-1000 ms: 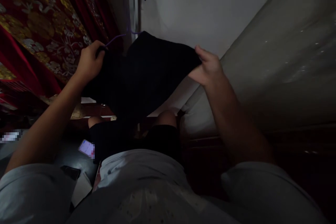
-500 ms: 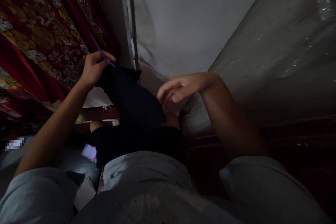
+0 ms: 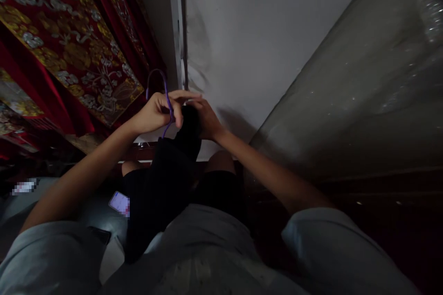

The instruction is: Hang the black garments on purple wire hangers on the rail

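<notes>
Grips closed near wall (image 3: 259,32): left hand (image 3: 155,113) on hanger (image 3: 167,97), right hand (image 3: 206,120) on garment (image 3: 162,179)

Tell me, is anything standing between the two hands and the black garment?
Nothing visible is. The left hand grips the purple hanger at the top of the black garment, and the right hand touches that top directly.

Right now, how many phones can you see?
2: a lit phone low on the left, beside the hanging black garment, and what looks like a dark phone just below it. The garment may hide more.
</notes>
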Demonstrator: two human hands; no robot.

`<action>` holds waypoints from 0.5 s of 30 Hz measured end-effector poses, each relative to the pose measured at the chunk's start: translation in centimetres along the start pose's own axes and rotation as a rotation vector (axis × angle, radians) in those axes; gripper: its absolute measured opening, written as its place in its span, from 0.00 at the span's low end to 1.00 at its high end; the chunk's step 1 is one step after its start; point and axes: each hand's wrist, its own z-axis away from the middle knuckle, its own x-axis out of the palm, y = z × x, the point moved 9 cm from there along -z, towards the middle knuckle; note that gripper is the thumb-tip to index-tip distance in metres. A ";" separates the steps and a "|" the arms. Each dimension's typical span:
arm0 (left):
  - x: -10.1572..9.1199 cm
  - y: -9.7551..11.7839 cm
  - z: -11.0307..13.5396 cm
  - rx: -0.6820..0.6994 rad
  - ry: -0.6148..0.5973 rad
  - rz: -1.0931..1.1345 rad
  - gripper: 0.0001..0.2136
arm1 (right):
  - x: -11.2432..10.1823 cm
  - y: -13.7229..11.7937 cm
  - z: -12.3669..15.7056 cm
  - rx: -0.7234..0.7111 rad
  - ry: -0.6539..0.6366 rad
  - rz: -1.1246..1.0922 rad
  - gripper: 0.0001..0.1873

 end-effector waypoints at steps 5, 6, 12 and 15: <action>-6.2 -5.6 3.4 -0.129 0.317 0.310 0.18 | -6.4 5.5 2.2 0.178 0.294 0.275 0.48; -7.2 -7.4 4.7 -0.185 0.367 0.384 0.18 | -8.0 6.3 2.7 0.227 0.350 0.310 0.48; -6.2 -15.7 10.4 -0.414 0.518 0.683 0.32 | -14.7 5.3 1.0 0.345 0.434 0.371 0.38; -4.3 -16.6 10.8 -0.378 0.597 0.597 0.27 | -15.0 3.0 -1.2 0.360 0.320 0.410 0.42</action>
